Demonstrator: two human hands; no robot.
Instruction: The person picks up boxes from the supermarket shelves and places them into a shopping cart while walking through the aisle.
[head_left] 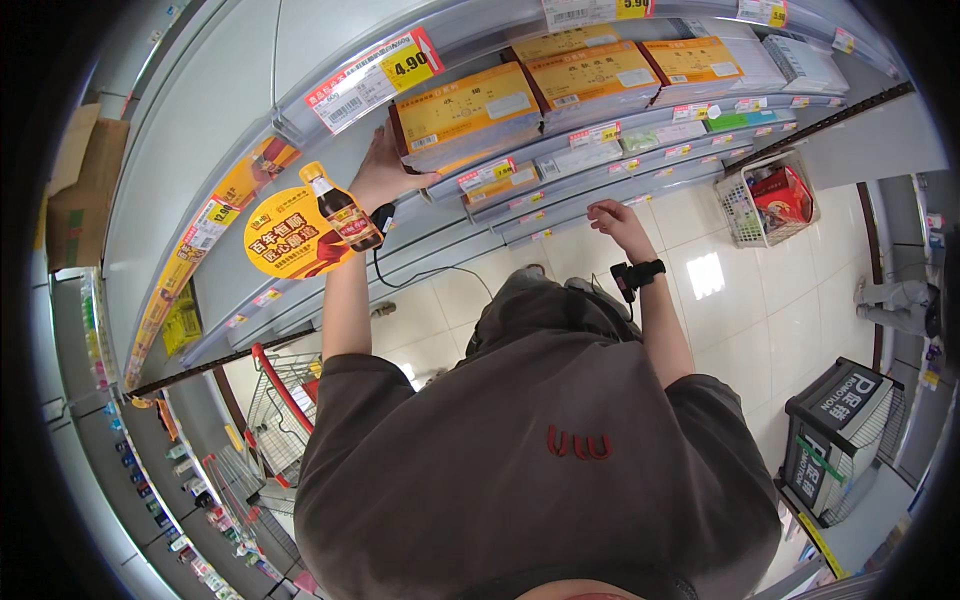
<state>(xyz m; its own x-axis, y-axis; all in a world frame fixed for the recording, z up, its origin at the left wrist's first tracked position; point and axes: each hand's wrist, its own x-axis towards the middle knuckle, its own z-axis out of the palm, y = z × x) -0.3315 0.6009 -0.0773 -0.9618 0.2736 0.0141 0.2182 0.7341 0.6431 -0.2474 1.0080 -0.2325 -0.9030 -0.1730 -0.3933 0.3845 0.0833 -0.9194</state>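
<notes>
Yellow pads (465, 108) are piled on the shelf (548, 148) around 12 o'clock, with the left hand (378, 172) up against the left end of the nearest pile, at about 11. Progress check: three front piles already sit side by side in a pretty tidy row, and I can't spot any pads off the shelf. I'd guess that nearest pile is the unfinished bit, since the hand's on it. Left thumb is spread along the front, but the other fingers go round the side, so can't tell if they're clamped or just resting. Right hand (622, 228), 2 o'clock, is empty, fingers loosely curled and slightly apart.

Annoying bits: a round yellow sign (305, 232) at 10 o'clock blocks some of the left forearm, the pads further back are mostly hidden behind the front ones, and how deep the piles go is anyone's guess.
</notes>
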